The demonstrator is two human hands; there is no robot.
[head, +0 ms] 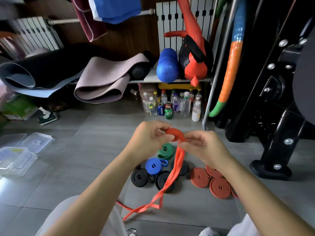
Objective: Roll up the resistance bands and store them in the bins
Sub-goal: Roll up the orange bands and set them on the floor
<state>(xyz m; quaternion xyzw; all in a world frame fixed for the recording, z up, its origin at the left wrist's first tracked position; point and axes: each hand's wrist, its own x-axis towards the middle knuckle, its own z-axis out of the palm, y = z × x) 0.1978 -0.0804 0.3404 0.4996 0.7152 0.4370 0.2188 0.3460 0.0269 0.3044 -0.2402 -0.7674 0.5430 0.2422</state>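
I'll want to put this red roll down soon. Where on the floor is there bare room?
Bare floor lies between the clear bins and the black rolls; more lies between the green roll and the bottles. It is crowded where the rolls cluster, red rolls close beside black ones.

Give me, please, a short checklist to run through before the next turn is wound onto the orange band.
1. Roll started on the orange flat rubber resistance band: ok, a few turns sit between the hands.
2. Left hand pinches the rolled part: ok.
3. Right hand pinches the band just below it: ok.
4. Hanging tail lies flat: not ok, its strands cross low down.
5. Tail clear of the black rolled bands: cannot tell.
6. Clear plastic bin open: cannot tell.
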